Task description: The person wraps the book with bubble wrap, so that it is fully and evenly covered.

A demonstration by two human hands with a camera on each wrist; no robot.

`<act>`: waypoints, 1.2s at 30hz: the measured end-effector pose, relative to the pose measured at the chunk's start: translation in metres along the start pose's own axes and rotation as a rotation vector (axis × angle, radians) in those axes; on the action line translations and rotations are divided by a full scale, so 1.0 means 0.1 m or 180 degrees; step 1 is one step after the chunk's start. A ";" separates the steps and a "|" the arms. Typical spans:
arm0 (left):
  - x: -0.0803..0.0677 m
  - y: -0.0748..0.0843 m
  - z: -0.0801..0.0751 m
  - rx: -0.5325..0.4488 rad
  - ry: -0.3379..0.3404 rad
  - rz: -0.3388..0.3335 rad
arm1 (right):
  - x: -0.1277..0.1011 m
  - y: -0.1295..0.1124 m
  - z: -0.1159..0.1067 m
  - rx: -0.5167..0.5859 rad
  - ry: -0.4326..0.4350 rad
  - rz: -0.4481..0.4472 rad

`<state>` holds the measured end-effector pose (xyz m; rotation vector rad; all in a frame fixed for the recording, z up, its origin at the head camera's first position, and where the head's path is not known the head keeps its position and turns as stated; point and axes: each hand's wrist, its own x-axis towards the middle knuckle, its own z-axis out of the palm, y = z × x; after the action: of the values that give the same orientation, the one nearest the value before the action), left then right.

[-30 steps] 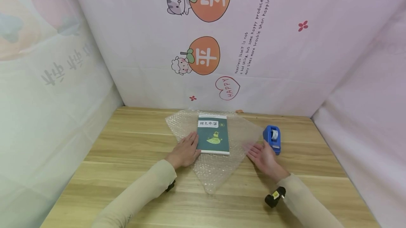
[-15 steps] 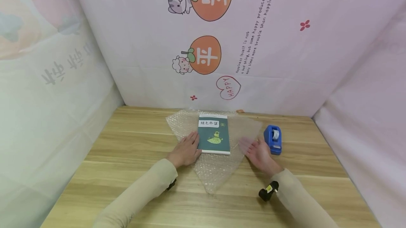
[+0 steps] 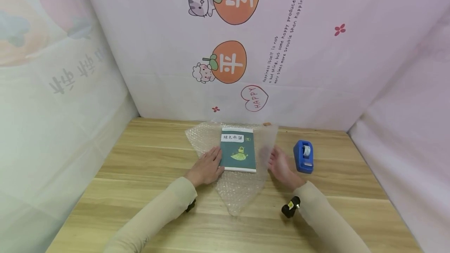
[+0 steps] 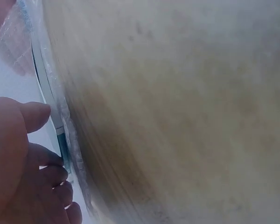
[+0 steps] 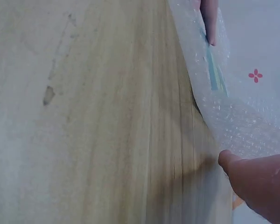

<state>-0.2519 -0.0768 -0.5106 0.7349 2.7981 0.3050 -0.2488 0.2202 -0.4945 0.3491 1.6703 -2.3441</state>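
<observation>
1. Nearest me, the pointed corner of the bubble wrap sheet (image 3: 236, 190) lies flat on the wooden table (image 3: 140, 159), aimed at my chest. The sheet sits as a diamond, so each corner can serve as a flap over what lies in its middle.

2. My left hand (image 3: 207, 165) lies flat, fingers straight and spread, on the wrap at the left edge of the green notebook (image 3: 238, 154). The fingertips touch the cover's edge. It grips nothing; by my reading it only presses down so notebook and sheet do not slide. The left wrist view shows the fingers against the thin stack of pages (image 4: 60, 140).

3. My right hand (image 3: 279, 165) is at the right side of the notebook, just beside it, not touching the cover. It has the right flap of the wrap raised, standing nearly upright between hand and notebook. From the head view the fingers are behind the cloudy film, so I cannot tell whether they pinch the edge or lift it from beneath. The right wrist view shows one fingertip (image 5: 228, 161) at the lifted film.

4. The notebook lies face up in the middle of the sheet, square to me, between my two hands.

5. Right of the right hand, apart from the wrap, stands a blue tape dispenser (image 3: 304, 156), within reach.

6. Farthest off, the printed backdrop cloth (image 3: 246, 49) closes the table's rear edge.
</observation>
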 end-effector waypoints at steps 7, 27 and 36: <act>-0.04 -0.04 0.02 -0.0169 -0.0017 -0.0089 | -0.02 0.02 0.10 -0.0628 -0.0246 -0.0116; -0.07 -0.05 0.02 -0.0146 -0.0029 -0.0002 | -0.08 0.16 0.33 -0.3274 -0.0495 -0.0815; -0.08 -0.04 0.00 -0.0155 -0.0019 0.0038 | -0.09 0.21 0.40 -0.3662 -0.0594 -0.1047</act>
<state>-0.2471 -0.0843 -0.5100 0.7404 2.7712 0.3712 -0.2354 0.1757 -0.4976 -0.3742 2.7116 -1.1292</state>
